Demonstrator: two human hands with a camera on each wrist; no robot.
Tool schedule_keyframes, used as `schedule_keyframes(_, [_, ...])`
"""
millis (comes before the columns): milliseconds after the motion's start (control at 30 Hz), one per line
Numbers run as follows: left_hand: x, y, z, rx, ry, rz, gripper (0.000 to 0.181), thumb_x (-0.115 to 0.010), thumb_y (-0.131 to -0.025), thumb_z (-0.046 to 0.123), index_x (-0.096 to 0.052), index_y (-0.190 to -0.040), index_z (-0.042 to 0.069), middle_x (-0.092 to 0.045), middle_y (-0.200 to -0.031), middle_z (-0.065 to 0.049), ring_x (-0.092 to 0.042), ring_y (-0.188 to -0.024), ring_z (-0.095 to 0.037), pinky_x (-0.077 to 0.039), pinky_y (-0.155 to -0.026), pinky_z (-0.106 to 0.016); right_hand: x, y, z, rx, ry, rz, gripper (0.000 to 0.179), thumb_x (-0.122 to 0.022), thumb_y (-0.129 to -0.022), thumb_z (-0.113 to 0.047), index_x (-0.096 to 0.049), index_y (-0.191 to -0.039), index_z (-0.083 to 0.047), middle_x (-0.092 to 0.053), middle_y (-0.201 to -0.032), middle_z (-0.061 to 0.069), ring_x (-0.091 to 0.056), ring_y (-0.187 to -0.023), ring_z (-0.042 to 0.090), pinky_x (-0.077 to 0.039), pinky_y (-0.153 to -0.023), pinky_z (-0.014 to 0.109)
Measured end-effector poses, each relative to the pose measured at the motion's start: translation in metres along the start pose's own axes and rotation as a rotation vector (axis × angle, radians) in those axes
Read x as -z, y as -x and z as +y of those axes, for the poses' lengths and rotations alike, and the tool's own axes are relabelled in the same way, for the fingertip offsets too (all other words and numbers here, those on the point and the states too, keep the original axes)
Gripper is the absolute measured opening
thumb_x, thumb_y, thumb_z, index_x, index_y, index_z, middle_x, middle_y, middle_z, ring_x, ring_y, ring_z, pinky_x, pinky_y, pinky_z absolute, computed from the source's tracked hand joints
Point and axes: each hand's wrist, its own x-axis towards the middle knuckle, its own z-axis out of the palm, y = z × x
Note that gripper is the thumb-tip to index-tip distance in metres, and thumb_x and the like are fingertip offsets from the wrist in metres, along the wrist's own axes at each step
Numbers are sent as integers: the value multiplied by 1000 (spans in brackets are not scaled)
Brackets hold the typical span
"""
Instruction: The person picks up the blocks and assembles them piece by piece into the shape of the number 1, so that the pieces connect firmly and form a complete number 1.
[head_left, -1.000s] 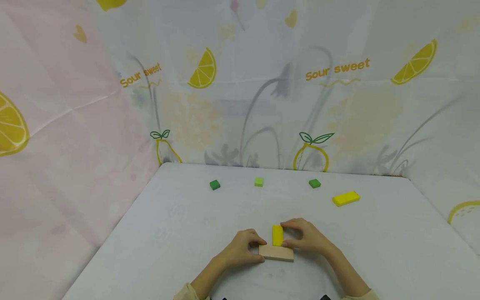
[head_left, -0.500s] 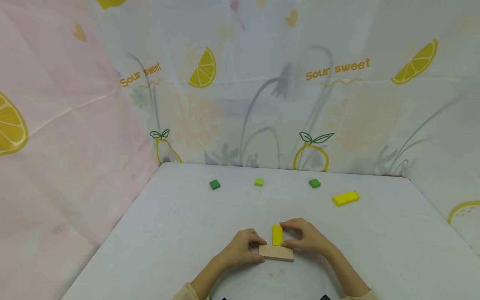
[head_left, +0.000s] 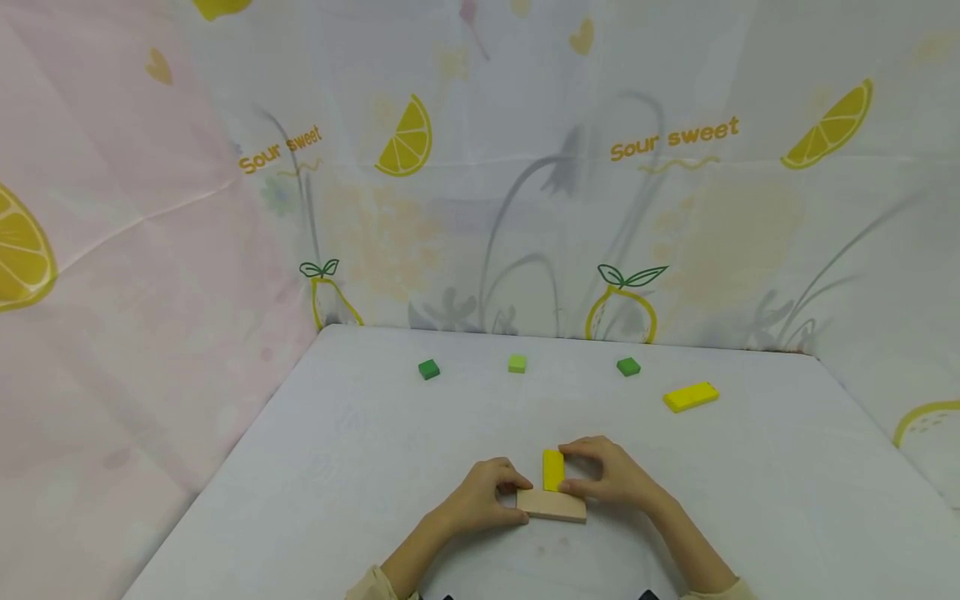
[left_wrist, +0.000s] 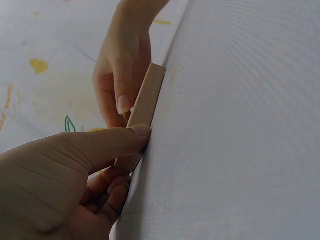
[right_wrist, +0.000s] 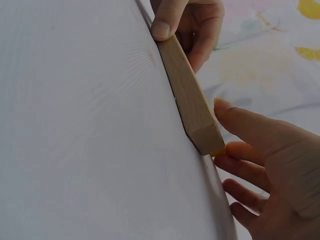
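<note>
A plain wooden block (head_left: 551, 505) lies lengthwise across the near middle of the white table. My left hand (head_left: 480, 500) pinches its left end, the thumb on the near side, as the left wrist view also shows on the block (left_wrist: 145, 102). Just behind it, end towards the wood, is a small yellow block (head_left: 553, 470). My right hand (head_left: 617, 477) holds this yellow block from the right, thumb at its near end and fingertips at its far end. From the right wrist, the wooden block (right_wrist: 187, 90) hides most of it; only a yellow sliver (right_wrist: 218, 153) shows.
Towards the back of the table (head_left: 337, 442) lie a dark green block (head_left: 429, 369), a light green block (head_left: 517, 363) and another green block (head_left: 628, 367). A second yellow block (head_left: 691, 397) lies to their right. A lemon-printed cloth (head_left: 465, 208) hangs behind the table.
</note>
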Motion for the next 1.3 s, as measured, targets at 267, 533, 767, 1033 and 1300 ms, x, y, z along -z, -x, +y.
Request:
schedule_keyframes(267, [0,-2,0,-5,4,-4,31,-81,-71,12,-72,-100,3,-60,-87,7,-49,-78,1,-45,-72,-17,-4,-1,0,-52,21,4,53,-76,-77,-37,-65,-115,-1,-65,-111,8,-57,-104,28,-44,-90,49])
schedule_keyframes(533, [0,0,0,-9,3,-1,32,-81,-71,12,-72,-100,4,-60,-88,6,-48,-78,1,-45,-72,-17,-5,-1,2,-28,18,6,52,-75,-78,-34,-64,-115,0,-65,-112,8,-57,-103,28,-44,-90,48])
schedule_keyframes(767, [0,1,1,-14,5,-1,32,-81,-72,12,-72,-101,4,-60,-88,5,-49,-79,-1,-45,-72,-18,-5,0,-1,-31,23,4,52,-75,-79,-35,-64,-116,0,-64,-113,9,-56,-104,30,-44,-89,50])
schedule_keyframes(1033, [0,1,1,-20,-3,6,32,-81,-71,12,-72,-100,3,-60,-88,5,-49,-78,0,-45,-72,-17,-5,0,-2,-48,35,2,52,-74,-79,-36,-65,-116,-1,-64,-113,9,-55,-105,30,-43,-90,51])
schedule_keyframes(1300, [1,1,1,-38,-4,2,32,-81,-71,12,-72,-100,2,-62,-89,2,-50,-79,-1,-45,-72,-18,-6,0,-2,-16,51,14,51,-75,-79,-35,-65,-115,0,-64,-112,9,-56,-104,29,-44,-89,50])
